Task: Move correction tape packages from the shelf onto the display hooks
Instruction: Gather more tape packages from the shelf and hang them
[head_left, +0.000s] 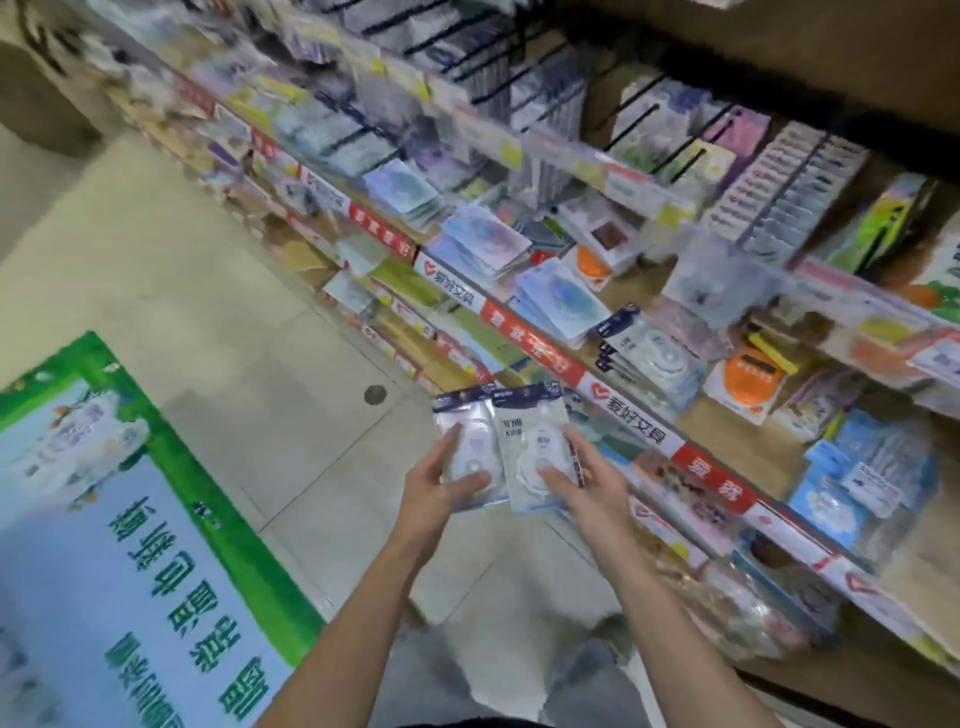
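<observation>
Two hands (519, 483), correction tape packages (506, 441) in grip

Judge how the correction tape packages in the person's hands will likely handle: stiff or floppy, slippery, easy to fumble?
The correction tape packages look like flat cards under glossy clear plastic, so probably light, fairly stiff and a little slippery. The left hand and right hand hold them fanned and overlapping, so one could probably slide off.

pkgs (511, 447) in hands, shelf (639, 415) right

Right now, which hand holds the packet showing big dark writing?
The right hand. Its packet shows dark characters; the left hand's packet shows none.
</observation>
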